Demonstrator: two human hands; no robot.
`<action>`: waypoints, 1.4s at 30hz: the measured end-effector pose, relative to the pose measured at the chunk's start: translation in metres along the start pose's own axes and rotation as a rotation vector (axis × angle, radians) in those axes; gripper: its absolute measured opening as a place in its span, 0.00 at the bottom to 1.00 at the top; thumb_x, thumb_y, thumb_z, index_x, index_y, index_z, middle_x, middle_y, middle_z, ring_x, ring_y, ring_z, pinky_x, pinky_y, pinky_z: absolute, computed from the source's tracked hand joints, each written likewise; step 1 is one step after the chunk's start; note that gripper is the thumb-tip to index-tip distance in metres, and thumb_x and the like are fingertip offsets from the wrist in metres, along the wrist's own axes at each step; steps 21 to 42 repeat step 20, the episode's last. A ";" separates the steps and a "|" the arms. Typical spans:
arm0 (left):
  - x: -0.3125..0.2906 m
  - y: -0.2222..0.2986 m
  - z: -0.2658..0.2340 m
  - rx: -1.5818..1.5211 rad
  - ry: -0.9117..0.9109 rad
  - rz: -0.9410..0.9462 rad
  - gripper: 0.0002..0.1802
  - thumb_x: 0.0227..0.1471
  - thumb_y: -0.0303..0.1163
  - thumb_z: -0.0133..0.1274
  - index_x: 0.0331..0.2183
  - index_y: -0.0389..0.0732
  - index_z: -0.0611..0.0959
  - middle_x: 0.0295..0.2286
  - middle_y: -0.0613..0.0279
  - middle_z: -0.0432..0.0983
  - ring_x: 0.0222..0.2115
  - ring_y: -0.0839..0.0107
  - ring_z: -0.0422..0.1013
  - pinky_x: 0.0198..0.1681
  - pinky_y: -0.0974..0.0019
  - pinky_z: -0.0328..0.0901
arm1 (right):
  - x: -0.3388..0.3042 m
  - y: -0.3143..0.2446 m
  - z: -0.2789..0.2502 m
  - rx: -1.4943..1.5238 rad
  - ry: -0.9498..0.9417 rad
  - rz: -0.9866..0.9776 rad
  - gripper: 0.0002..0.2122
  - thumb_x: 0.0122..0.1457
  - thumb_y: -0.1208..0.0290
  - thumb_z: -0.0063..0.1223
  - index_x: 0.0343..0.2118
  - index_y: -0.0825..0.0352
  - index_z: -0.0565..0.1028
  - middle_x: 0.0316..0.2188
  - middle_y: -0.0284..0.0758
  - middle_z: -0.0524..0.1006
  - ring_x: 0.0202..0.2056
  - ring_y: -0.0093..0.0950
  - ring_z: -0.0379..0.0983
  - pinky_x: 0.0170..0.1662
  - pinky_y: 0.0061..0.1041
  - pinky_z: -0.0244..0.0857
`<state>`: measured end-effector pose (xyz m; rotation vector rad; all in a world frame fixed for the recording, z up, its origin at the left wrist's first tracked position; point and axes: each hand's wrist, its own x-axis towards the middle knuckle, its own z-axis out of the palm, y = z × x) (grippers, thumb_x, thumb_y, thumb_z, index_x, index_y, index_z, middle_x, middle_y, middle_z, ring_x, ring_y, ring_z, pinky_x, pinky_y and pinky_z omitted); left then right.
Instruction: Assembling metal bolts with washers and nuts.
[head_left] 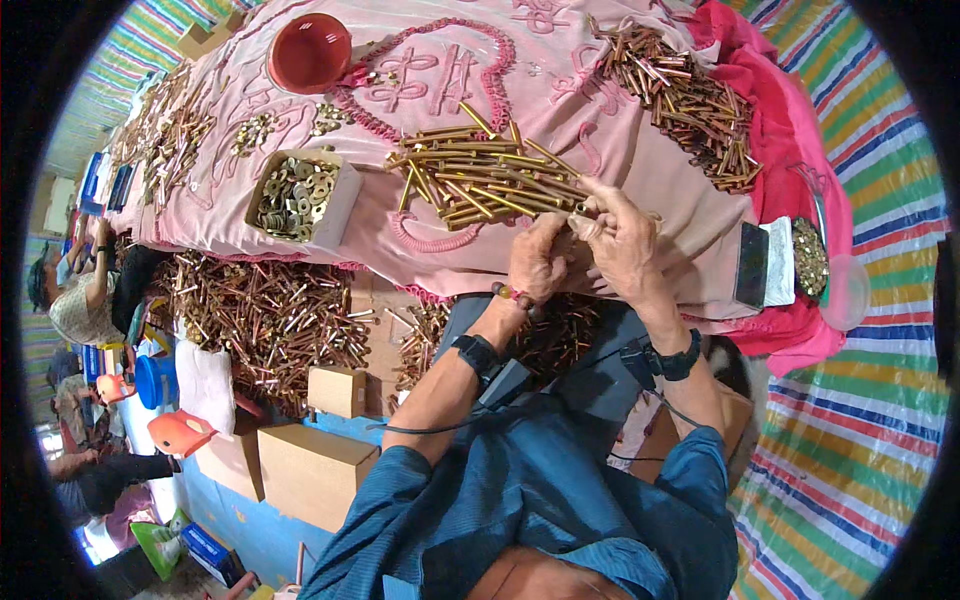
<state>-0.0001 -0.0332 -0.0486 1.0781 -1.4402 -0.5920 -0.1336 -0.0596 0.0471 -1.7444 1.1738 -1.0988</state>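
Note:
My left hand (540, 258) and my right hand (625, 235) meet at the right end of a pile of long brass-coloured bolts (480, 175). The fingers of both are pinched together close to each other. Whatever sits between the fingertips is too small and covered to make out. The bolts lie mostly side by side on a pink cloth (690, 250), a few pointing askew. Left of the pile, an open cardboard box (343, 205) holds metal washers (295, 192).
A red bowl (310, 55) stands at the far left, with small metal parts (255, 133) nearby. More bolts (690, 105) are heaped at the far right. On the lower left are a large bolt heap (265, 320) and cardboard boxes (318, 475). Other people (85, 310) work at the left edge.

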 end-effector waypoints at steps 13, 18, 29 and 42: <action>-0.006 -0.001 0.005 -0.070 -0.041 -0.049 0.23 0.46 0.16 0.51 0.47 0.40 0.79 0.37 0.45 0.77 0.39 0.44 0.76 0.42 0.53 0.70 | -0.002 0.014 -0.004 -0.023 -0.052 0.156 0.09 0.59 0.74 0.64 0.40 0.71 0.78 0.34 0.35 0.80 0.35 0.24 0.75 0.40 0.27 0.72; -0.018 -0.025 0.006 -0.014 -0.040 -0.008 0.31 0.39 0.15 0.48 0.50 0.40 0.75 0.39 0.43 0.75 0.46 0.39 0.73 0.48 0.52 0.67 | 0.007 0.008 -0.002 -0.259 -0.138 -0.169 0.08 0.59 0.77 0.60 0.41 0.69 0.80 0.35 0.38 0.79 0.35 0.33 0.76 0.41 0.31 0.71; -0.017 -0.036 0.006 0.003 -0.105 -0.016 0.32 0.45 0.20 0.53 0.56 0.41 0.74 0.52 0.38 0.73 0.57 0.43 0.69 0.60 0.50 0.63 | 0.015 0.011 -0.008 -0.219 -0.219 -0.257 0.10 0.60 0.76 0.59 0.45 0.68 0.80 0.35 0.39 0.79 0.38 0.35 0.77 0.45 0.32 0.71; -0.017 -0.036 0.006 0.003 -0.105 -0.016 0.32 0.45 0.20 0.53 0.56 0.41 0.74 0.52 0.38 0.73 0.57 0.43 0.69 0.60 0.50 0.63 | 0.015 0.011 -0.008 -0.219 -0.219 -0.257 0.10 0.60 0.76 0.59 0.45 0.68 0.80 0.35 0.39 0.79 0.38 0.35 0.77 0.45 0.32 0.71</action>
